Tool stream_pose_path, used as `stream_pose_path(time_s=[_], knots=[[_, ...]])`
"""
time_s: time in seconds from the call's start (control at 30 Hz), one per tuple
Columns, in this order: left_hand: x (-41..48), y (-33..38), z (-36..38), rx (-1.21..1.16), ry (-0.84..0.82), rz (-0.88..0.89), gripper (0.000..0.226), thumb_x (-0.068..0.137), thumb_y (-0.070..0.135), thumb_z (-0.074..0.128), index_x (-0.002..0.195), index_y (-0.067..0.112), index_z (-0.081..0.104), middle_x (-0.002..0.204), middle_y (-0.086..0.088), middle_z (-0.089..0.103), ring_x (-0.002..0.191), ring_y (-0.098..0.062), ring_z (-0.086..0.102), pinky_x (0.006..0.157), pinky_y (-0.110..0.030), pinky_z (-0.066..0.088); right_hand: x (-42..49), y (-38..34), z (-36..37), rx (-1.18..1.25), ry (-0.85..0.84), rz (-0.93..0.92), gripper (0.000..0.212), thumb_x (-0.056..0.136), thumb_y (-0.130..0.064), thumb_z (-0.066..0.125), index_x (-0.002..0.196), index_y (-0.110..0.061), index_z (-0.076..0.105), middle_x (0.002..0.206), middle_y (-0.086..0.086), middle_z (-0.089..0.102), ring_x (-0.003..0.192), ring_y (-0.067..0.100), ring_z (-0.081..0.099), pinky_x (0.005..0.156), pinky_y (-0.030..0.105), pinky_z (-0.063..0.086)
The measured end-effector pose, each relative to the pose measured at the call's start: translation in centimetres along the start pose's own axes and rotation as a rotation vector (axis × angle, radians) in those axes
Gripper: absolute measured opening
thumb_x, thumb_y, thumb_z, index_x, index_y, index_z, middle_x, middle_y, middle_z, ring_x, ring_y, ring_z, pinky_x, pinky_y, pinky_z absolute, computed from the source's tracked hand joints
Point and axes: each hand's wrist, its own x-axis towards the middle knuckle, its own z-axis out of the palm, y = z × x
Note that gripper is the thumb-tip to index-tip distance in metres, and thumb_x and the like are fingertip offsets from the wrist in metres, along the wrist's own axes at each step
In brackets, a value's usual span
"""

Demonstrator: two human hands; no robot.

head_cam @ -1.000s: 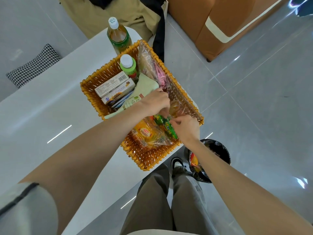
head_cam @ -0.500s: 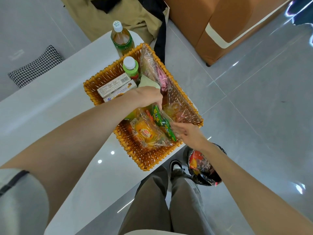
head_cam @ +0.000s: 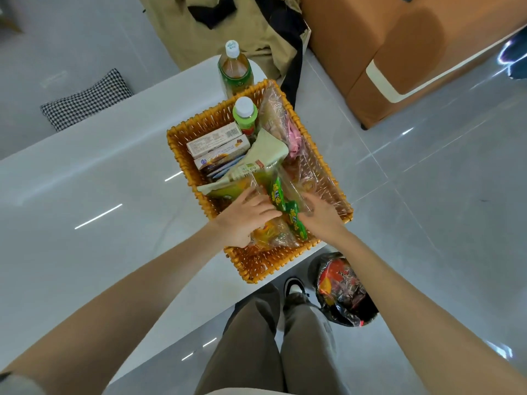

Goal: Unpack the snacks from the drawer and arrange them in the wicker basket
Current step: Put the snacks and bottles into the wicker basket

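Both my hands are down in the near end of the orange wicker basket, which sits at the corner of the white table. Between them lies the clear cellophane snack bag with the bright green printed strip. My left hand lies flat on the bag's left side, fingers straight and pressing the film down. My right hand rests on the right side with fingers spread, and neither hand is curled round anything that I can see. The bag lies on top of a yellow-orange crinkly packet, near the pale green pouch and the two flat cardboard boxes. A small green bottle with a white cap stands in the far corner. The strip marks the bag's long axis, running from the far side toward me and slanting a little to my right, with its near end close to the basket's front rim. I judge the bag light, soft and slippery, with film that creases easily and contents likely to crush. I would take it by the long edges or sealed ends with a light pinch, never squeezing the middle.
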Motion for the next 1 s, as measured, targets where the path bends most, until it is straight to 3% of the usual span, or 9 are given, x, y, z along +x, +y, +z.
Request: stream_pose_path(time_s=[0.13,0.27,0.43,0.53,0.6,0.67,0.73,0.9,1.0], knots=[[1.4,0.1,0.1,0.167,0.006,-0.002,0.068,0.085,0.021,0.069,0.145,0.025,0.037,0.142,0.000,0.041,0.133,-0.023,0.030,0.113,-0.047,0.019,1.8,-0.9,1.0,0.008,0.060,0.045,0.055,0.097,-0.028,0.054,0.148,-0.024,0.035,0.142,0.004,0.050,0.105,0.023,0.063,0.082,0.024,0.043],[0.5,-2.0,0.2,0.155,0.036,-0.039,0.034,0.090,0.023,0.061,0.124,0.031,0.061,0.124,0.007,0.051,0.118,-0.019,0.037,0.104,-0.041,0.027,2.6,-0.6,2.3,-0.086,0.029,0.039,0.040,0.101,-0.025,0.048,0.140,-0.018,0.049,0.113,0.011,0.065,0.077,0.016,0.059,0.074,0.029,0.044],[-3.5,-2.5,3.1,0.016,0.247,-0.024,0.040,0.061,0.012,0.088,0.094,0.032,0.075,0.094,0.008,0.061,0.094,-0.018,0.049,0.078,-0.037,0.042,2.4,0.5,4.0,-0.090,0.073,0.010,0.033,0.101,-0.023,0.049,0.129,-0.008,0.058,0.067,-0.004,0.051,0.052,0.007,0.041,0.054,0.025,0.039],[-3.9,-1.5,4.5,-0.057,0.186,-0.015,0.048,0.069,0.006,0.082,0.110,0.030,0.072,0.116,0.002,0.057,0.114,-0.021,0.045,0.087,-0.038,0.038,2.7,0.2,3.7,-0.116,0.029,0.026,0.040,0.102,-0.028,0.044,0.141,-0.020,0.048,0.089,0.000,0.065,0.061,0.011,0.051,0.068,0.029,0.046],[-3.6,-0.6,4.0,-0.146,0.217,-0.084,0.052,0.076,0.012,0.078,0.123,0.030,0.064,0.140,-0.002,0.045,0.133,-0.024,0.034,0.104,-0.045,0.031,2.2,-0.3,3.1,-0.130,0.024,0.012,0.042,0.102,-0.041,0.039,0.136,-0.021,0.052,0.082,-0.007,0.061,0.069,0.013,0.055,0.067,0.027,0.045],[-3.4,-0.5,3.3,-0.243,0.217,-0.119,0.058,0.075,0.027,0.079,0.129,0.029,0.059,0.153,-0.004,0.031,0.144,-0.027,0.018,0.114,-0.051,0.016,1.5,-0.7,2.0,-0.174,0.258,-0.053,0.043,0.101,-0.050,0.034,0.126,-0.025,0.059,0.082,-0.007,0.061,0.078,0.013,0.059,0.063,0.023,0.042],[-3.4,-0.5,2.8,-0.307,0.175,-0.105,0.061,0.074,0.046,0.076,0.130,0.031,0.058,0.158,-0.001,0.020,0.147,-0.026,0.004,0.116,-0.055,0.005,1.2,-0.4,0.7,-0.168,0.537,-0.082,0.041,0.101,-0.046,0.036,0.125,-0.022,0.059,0.115,-0.001,0.062,0.112,0.017,0.054,0.080,0.028,0.043],[-3.0,1.1,3.0,-0.471,0.315,-0.306,0.054,0.085,0.065,0.037,0.091,0.025,0.073,0.160,0.000,0.015,0.148,-0.027,0.005,0.113,-0.062,0.019,2.7,1.4,-0.2,-0.252,0.439,0.069,0.038,0.097,-0.032,0.052,0.131,-0.016,0.053,0.128,0.007,0.058,0.126,0.027,0.038,0.100,0.042,0.039],[-2.4,1.9,4.4,-0.451,0.454,-0.435,0.029,0.086,0.043,0.060,0.072,0.020,0.071,0.161,-0.001,0.014,0.148,-0.030,0.008,0.110,-0.061,0.027,3.4,1.3,0.5,-0.490,0.414,0.057,0.029,0.099,-0.027,0.050,0.124,-0.018,0.062,0.116,0.010,0.064,0.115,0.030,0.048,0.095,0.043,0.041]])
